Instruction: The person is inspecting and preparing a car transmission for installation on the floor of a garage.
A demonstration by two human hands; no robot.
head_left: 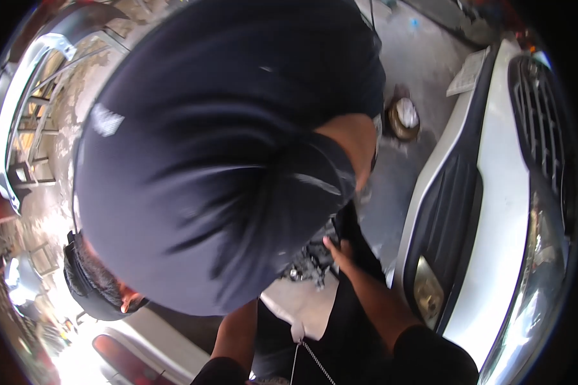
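Another person in a dark shirt (225, 141) bends across the middle of the view, hiding much of what lies beneath. My left forearm (236, 337) reaches up under that person's torso, and the hand itself is covered. Just right of the middle, my right hand (341, 256) is closed at the edge of a black, jagged mechanical part (311, 262), its thumb against it. The person's body covers the upper side of this part, so I cannot tell its exact kind.
To the right stands a white car bumper (501, 212) with black trim and a fog lamp (428, 292). A round tin (404, 115) sits on the grey floor beyond. At far left is a curved shiny bumper (5, 141); a light-coloured car panel with a red lamp (127, 359) lies lower left.
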